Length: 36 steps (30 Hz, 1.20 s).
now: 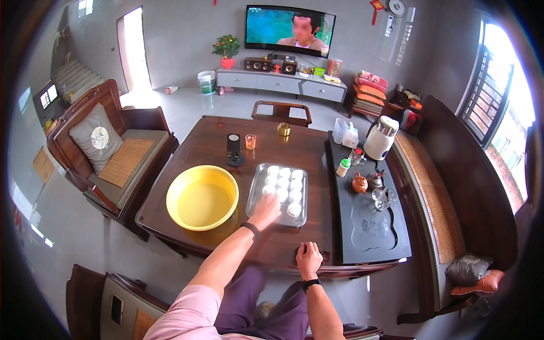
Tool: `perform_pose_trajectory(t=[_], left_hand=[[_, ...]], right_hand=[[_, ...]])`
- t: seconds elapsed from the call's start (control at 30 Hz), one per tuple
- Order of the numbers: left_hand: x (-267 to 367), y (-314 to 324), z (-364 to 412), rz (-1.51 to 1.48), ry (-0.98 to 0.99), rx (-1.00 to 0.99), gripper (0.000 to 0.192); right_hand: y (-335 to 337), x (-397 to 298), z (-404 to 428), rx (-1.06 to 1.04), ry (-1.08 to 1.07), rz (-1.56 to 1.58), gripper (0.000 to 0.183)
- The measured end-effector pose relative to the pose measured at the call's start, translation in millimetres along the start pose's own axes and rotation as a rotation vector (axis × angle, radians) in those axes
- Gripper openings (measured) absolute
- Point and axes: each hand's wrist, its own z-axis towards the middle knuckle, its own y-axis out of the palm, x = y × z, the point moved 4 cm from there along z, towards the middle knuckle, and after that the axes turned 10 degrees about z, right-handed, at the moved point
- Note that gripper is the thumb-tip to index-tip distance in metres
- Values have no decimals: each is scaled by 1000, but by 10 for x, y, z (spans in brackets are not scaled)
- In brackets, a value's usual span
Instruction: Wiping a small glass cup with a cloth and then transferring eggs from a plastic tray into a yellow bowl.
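My left hand [267, 209] reaches into a shallow clear-looking tray [302, 219] on the wooden table. Its fingers point down at the near left of several white round balls [284, 173], which stand in rows; their exact kind is unclear. My fingertips are hidden behind the hand, so a hold on a ball cannot be made out. My right hand [309, 257] rests with curled fingers at the table's near edge, over a small dark object [325, 256], perhaps a cloth. Left of the tray stands a yellow plastic basin [202, 199] with what looks like water inside.
A black phone stand [234, 151], an orange glass cup [250, 142] and a brass bowl [284, 129] stand farther back. On the right, a black tea tray [367, 238] bears clay teapots [359, 182], a glass pitcher [383, 198] and a white electric kettle [381, 138].
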Motion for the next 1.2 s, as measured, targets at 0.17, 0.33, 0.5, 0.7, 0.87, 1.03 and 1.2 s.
perform_pose_trajectory(t=[0.17,0.33,0.5,0.7,0.87,1.03,1.2], left_hand=[[247,-113,32,68,-36,-98,60],[342,90,86,186,288,151,47],[521,182,228,152,334,128,36],[437,460,287,140,342,110,39],[501,156,271,-157,242,250,42],[580,0,246,-24,250,174,40],[509,113,170,95,193,223,36]], right_hand=[[-16,33,-6,-28,44,-63,12],[7,-4,16,0,-1,-36,13],[-23,17,-4,39,-41,-46,13],[-5,-47,-3,31,-52,-41,12],[-48,-72,30,27,-55,-46,10],[-33,-73,58,30,-51,-44,11],[-30,-91,30,20,-55,-40,11]])
